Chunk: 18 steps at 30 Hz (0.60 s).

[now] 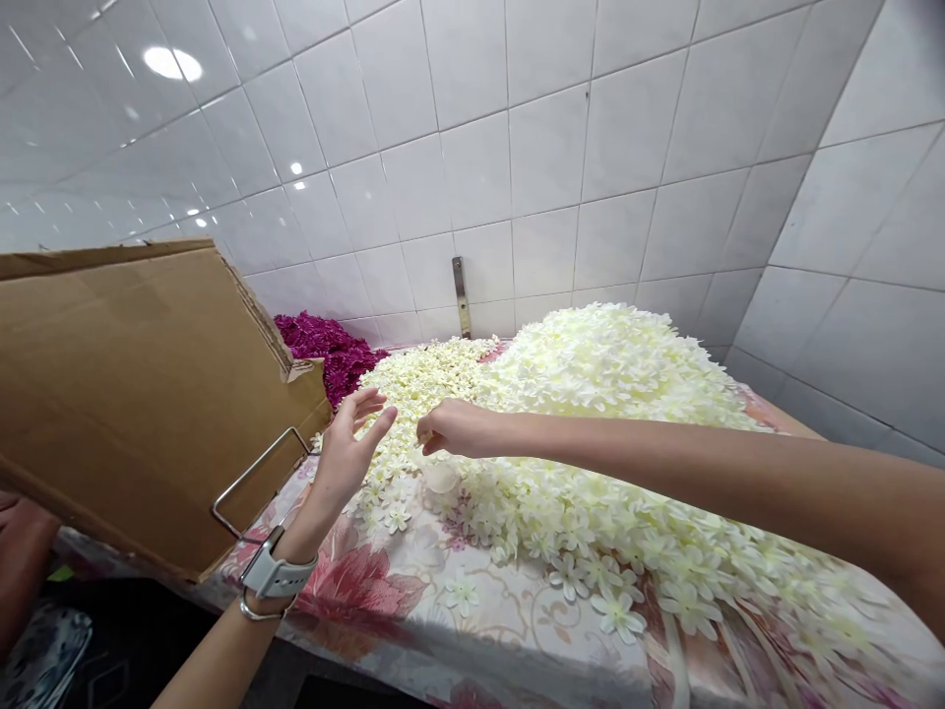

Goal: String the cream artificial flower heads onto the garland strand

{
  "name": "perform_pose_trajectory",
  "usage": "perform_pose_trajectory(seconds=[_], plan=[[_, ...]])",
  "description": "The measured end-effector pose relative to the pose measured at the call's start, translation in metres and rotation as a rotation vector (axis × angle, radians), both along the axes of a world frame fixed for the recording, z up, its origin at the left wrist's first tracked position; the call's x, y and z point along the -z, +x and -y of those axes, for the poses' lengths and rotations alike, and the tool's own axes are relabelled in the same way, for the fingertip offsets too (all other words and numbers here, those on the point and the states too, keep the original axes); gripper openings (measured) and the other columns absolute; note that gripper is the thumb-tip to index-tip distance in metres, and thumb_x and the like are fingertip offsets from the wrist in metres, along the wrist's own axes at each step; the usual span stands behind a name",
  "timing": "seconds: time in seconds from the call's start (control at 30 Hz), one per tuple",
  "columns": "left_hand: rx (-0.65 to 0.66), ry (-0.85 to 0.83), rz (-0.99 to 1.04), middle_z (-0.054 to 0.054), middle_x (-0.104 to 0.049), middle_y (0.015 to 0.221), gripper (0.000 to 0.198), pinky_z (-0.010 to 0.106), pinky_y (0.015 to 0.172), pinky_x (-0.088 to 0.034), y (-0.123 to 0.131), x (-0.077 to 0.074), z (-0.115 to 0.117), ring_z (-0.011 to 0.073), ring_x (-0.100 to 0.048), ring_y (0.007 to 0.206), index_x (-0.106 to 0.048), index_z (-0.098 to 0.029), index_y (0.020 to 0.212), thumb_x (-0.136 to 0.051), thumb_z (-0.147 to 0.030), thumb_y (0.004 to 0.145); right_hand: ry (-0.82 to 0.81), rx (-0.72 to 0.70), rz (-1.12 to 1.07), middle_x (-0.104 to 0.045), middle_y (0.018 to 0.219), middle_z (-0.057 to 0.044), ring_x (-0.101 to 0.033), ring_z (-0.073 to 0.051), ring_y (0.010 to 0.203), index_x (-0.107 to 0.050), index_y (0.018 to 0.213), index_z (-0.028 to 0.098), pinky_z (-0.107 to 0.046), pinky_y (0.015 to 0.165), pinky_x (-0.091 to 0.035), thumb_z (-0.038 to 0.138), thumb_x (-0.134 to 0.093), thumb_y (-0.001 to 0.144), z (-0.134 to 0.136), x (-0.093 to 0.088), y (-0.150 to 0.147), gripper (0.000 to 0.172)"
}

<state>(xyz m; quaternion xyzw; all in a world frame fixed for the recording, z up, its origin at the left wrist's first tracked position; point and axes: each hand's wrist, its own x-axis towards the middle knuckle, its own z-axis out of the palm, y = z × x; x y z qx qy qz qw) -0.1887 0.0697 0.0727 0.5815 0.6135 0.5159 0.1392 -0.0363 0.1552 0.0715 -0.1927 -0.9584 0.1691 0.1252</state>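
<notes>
A big heap of cream-white artificial flowers [605, 394] covers the table with its floral cloth [472, 611]. My left hand [350, 448], a grey watch on its wrist, hovers open with fingers spread over the loose flowers at the heap's near left edge. Just to its right, my right hand [454, 428] reaches across from the right with fingertips pinched together; what they hold is too small to name. A small white round piece [441, 478] lies on the flowers under the right hand.
A large brown cardboard sheet [140, 384] leans at the left over a metal wire handle [255, 478]. Magenta flowers [329, 350] are piled behind it. White tiled walls close off the back and right. Someone else's arm [22, 561] shows at far left.
</notes>
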Motion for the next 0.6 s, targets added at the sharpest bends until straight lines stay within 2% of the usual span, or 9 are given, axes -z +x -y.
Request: perform_pose_trajectory(seconds=[0.03, 0.13, 0.23, 0.3, 0.37, 0.47, 0.53, 0.6], plan=[[-0.003, 0.0, -0.005, 0.013, -0.061, 0.111, 0.049, 0.042, 0.092, -0.042, 0.001, -0.001, 0.0, 0.0257, -0.056, 0.106, -0.052, -0.017, 0.108, -0.058, -0.05, 0.073, -0.021, 0.014, -0.029, -0.068, 0.074, -0.005, -0.062, -0.014, 0.07, -0.066, 0.079, 0.01, -0.025, 0.066, -0.044, 0.007, -0.061, 0.078, 0.0, 0.0, 0.0, 0.005], [-0.002, 0.026, -0.014, 0.012, -0.062, 0.109, 0.044, 0.04, 0.092, -0.043, 0.01, -0.007, 0.0, 0.0251, -0.057, 0.105, -0.053, -0.016, 0.105, -0.057, -0.048, 0.075, -0.083, 0.091, -0.164, -0.066, 0.068, -0.007, -0.061, -0.015, 0.066, -0.065, 0.069, 0.009, -0.029, 0.067, -0.045, 0.007, -0.057, 0.08, -0.001, -0.008, 0.006, 0.013], [0.043, 0.069, -0.02, 0.011, -0.063, 0.108, 0.036, 0.037, 0.09, -0.046, 0.029, -0.016, -0.005, 0.0232, -0.058, 0.103, -0.056, -0.017, 0.103, -0.056, -0.042, 0.078, -0.187, 0.171, -0.342, -0.068, 0.074, -0.011, -0.062, -0.017, 0.071, -0.064, 0.078, 0.009, -0.031, 0.068, -0.046, 0.011, -0.055, 0.082, -0.003, -0.021, 0.026, 0.01], [0.136, 0.075, -0.021, 0.01, -0.064, 0.106, 0.031, 0.035, 0.087, -0.048, 0.048, -0.023, -0.011, 0.0214, -0.06, 0.099, -0.058, -0.017, 0.102, -0.057, -0.037, 0.079, -0.289, 0.201, -0.457, -0.068, 0.083, -0.01, -0.063, -0.016, 0.074, -0.059, 0.094, 0.011, -0.03, 0.066, -0.048, 0.017, -0.051, 0.086, -0.003, -0.028, 0.047, 0.013], [0.272, 0.07, 0.0, 0.008, -0.066, 0.101, 0.028, 0.033, 0.082, -0.051, 0.071, -0.028, -0.019, 0.0201, -0.062, 0.093, -0.061, -0.016, 0.1, -0.059, -0.033, 0.078, -0.378, 0.214, -0.56, -0.067, 0.089, -0.01, -0.064, -0.015, 0.079, -0.052, 0.099, 0.013, -0.03, 0.069, -0.05, 0.023, -0.048, 0.088, 0.0, -0.03, 0.072, 0.015], [0.376, 0.143, 0.064, 0.008, -0.068, 0.099, 0.025, 0.03, 0.077, -0.053, 0.104, -0.032, -0.031, 0.0192, -0.064, 0.09, -0.066, -0.016, 0.094, -0.063, -0.033, 0.076, -0.483, 0.216, -0.74, -0.064, 0.095, -0.007, -0.062, -0.014, 0.089, -0.048, 0.091, 0.018, -0.031, 0.078, -0.05, 0.033, -0.051, 0.087, 0.007, -0.026, 0.108, 0.016], [0.429, 0.174, 0.128, 0.008, -0.068, 0.1, 0.024, 0.029, 0.076, -0.053, 0.124, -0.034, -0.038, 0.019, -0.065, 0.088, -0.068, -0.016, 0.092, -0.065, -0.032, 0.074, -0.6, 0.202, -0.93, -0.063, 0.087, -0.002, -0.06, -0.013, 0.084, -0.049, 0.085, 0.019, -0.031, 0.079, -0.049, 0.037, -0.061, 0.08, 0.011, -0.022, 0.125, 0.022], [0.522, 0.121, 0.272, 0.008, -0.07, 0.099, 0.024, 0.031, 0.079, -0.053, 0.14, -0.036, -0.045, 0.0193, -0.065, 0.088, -0.07, -0.016, 0.092, -0.066, -0.031, 0.074, -0.601, 0.219, -1.097, -0.061, 0.083, 0.0, -0.058, -0.012, 0.08, -0.051, 0.079, 0.019, -0.029, 0.076, -0.049, 0.036, -0.068, 0.073, 0.012, -0.02, 0.135, 0.025]])
